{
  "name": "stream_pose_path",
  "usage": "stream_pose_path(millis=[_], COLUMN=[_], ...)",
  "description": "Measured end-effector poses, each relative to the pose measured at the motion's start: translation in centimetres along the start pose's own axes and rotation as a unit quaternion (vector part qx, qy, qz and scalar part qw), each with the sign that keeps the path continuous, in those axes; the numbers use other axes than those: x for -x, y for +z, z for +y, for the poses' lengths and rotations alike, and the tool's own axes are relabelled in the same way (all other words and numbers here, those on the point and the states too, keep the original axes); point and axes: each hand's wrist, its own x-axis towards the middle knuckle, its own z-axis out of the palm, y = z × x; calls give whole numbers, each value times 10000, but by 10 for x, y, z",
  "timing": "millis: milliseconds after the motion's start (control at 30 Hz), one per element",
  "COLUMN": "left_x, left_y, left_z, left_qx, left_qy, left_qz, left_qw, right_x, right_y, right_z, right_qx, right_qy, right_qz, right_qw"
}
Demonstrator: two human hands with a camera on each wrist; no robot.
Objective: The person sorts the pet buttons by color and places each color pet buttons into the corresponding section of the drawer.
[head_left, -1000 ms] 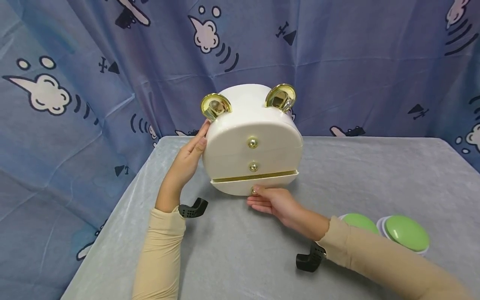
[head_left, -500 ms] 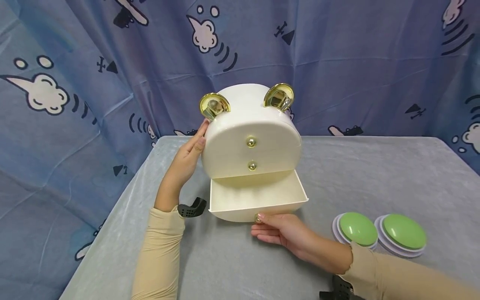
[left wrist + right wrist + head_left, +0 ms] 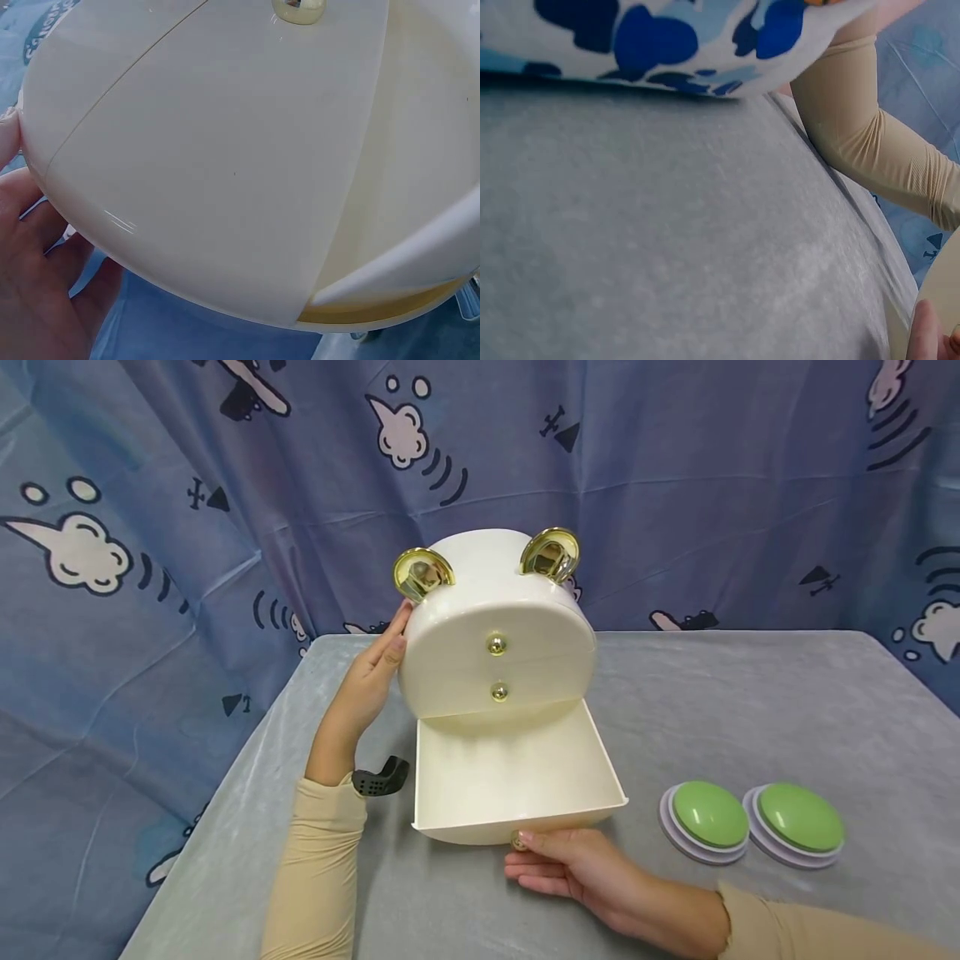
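A white rounded storage box (image 3: 498, 618) with two gold ears stands on the table. Its bottom drawer (image 3: 510, 768) is pulled far out and shows a bare cream inside. At the drawer's front, my right hand (image 3: 592, 868) pinches the small gold knob (image 3: 518, 841) between thumb and index finger, the other fingers extended below. My left hand (image 3: 367, 681) lies along the box's left side, fingers straight, thumb near the front edge. The left wrist view shows those fingers (image 3: 64, 262) beside the curved white wall. Two upper gold knobs sit on drawers that are closed.
Two green-topped round push lights or buttons (image 3: 710, 814) (image 3: 801, 818) on white bases sit right of the drawer. A grey cloth covers the table (image 3: 750, 710). Behind it hangs a blue patterned curtain (image 3: 675, 485). Patterned blue-and-white clothing (image 3: 656, 41) borders the table's near side.
My right hand has drawn the bottom drawer from nearly closed to far out, toward me. The left hand has kept its place on the box's side.
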Motion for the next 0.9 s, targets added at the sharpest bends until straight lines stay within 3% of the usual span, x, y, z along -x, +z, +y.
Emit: stream_pose_path(millis=[633,800,900], left_x=[-1,-1,0], left_y=[-2,-1,0], left_z=[-1,-1,0], left_qx=[112,51,11], left_qy=[53,49,39], left_qz=[-26,2,6], left_qw=[9999,10000,10000], right_x=[8,15,27], right_y=[-4,-11,-20], right_z=[11,8,-2], right_qx=[-7,580,995], right_qy=[173,63,-336], right_qz=[-170,-550,-967], right_qw=[9997,9968,9897])
